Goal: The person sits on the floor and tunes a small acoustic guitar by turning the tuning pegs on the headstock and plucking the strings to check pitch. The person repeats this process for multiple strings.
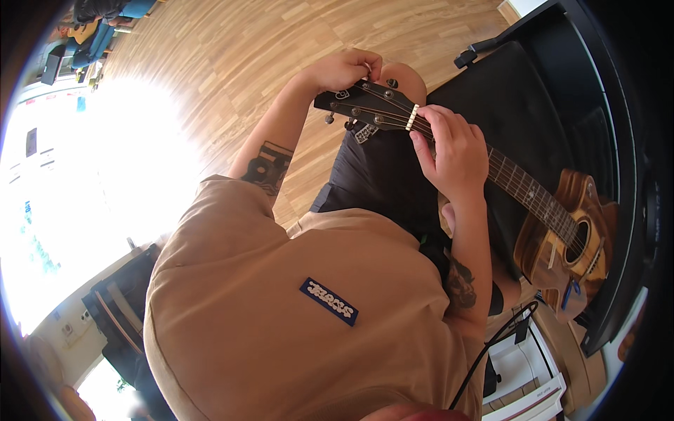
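Note:
An acoustic guitar with a glossy brown body lies slantwise, body at the right and black headstock at the upper left over my bare knee. My left hand reaches the headstock's far edge, its thumb and fingers pinched on a tuning peg there. Several other tuning pegs stick out along the near edge. My right hand lies closed over the neck just beside the white nut, fingers curled on the strings. Whether it pinches one string is hidden.
A long black case lies beneath the guitar. A clear bag with a blue item is by the guitar body. A black cable hangs near a white device. Wooden floor stretches ahead; another guitar is far left.

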`<action>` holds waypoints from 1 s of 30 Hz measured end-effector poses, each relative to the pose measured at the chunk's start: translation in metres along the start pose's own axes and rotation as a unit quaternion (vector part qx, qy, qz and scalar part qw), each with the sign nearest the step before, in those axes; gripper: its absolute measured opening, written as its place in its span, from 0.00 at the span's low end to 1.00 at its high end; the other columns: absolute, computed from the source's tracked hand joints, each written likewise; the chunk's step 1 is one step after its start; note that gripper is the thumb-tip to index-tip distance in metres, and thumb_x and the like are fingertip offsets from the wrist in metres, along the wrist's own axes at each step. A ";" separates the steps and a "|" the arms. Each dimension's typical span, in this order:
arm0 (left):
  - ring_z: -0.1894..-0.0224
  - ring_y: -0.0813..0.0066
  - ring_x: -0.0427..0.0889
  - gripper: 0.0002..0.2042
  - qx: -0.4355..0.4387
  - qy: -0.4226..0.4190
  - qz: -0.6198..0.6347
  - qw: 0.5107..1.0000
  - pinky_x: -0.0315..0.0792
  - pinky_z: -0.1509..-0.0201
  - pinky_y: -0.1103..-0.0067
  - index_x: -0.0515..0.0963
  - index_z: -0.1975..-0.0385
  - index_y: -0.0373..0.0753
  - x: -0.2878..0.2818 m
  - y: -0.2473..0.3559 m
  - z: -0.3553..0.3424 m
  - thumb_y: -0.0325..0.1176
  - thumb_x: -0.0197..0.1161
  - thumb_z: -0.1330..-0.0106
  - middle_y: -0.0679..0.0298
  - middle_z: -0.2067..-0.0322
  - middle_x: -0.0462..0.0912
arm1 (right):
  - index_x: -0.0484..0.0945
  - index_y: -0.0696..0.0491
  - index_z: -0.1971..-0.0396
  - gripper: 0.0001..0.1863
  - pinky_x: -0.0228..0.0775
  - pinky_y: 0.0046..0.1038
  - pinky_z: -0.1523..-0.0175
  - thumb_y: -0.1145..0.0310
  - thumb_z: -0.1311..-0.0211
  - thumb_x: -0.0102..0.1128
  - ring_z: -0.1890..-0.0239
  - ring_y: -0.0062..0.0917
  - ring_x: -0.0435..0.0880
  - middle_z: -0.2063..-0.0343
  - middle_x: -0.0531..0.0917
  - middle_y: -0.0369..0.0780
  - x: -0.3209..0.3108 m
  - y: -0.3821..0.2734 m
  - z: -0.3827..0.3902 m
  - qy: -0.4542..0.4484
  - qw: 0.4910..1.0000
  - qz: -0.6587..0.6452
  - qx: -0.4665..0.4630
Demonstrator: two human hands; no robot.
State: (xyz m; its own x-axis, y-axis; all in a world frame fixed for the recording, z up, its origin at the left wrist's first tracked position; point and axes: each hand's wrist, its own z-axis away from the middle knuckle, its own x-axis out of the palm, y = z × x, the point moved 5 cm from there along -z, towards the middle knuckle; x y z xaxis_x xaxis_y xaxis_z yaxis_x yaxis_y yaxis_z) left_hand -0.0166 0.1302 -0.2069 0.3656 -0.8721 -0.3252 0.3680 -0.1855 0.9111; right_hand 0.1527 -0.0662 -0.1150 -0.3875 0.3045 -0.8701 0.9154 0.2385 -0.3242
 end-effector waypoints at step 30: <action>0.55 0.79 0.86 0.07 0.053 0.025 0.092 0.994 0.78 0.48 0.78 0.82 0.65 0.33 -0.004 -0.005 0.002 0.28 0.58 0.33 0.62 0.59 0.90 | 0.79 0.47 0.48 0.18 0.72 0.33 0.54 0.61 0.36 0.70 0.58 0.25 0.86 0.52 0.87 0.30 0.000 -0.001 0.002 0.006 1.000 0.004 -0.009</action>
State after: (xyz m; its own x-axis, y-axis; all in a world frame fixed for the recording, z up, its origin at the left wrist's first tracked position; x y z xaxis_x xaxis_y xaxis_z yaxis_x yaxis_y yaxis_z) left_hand -0.0214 0.1333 -0.2098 0.4620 -0.8722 -0.1611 0.2003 -0.0743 0.9769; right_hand 0.1523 -0.0680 -0.1152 -0.3820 0.3171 -0.8681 0.9162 0.2534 -0.3105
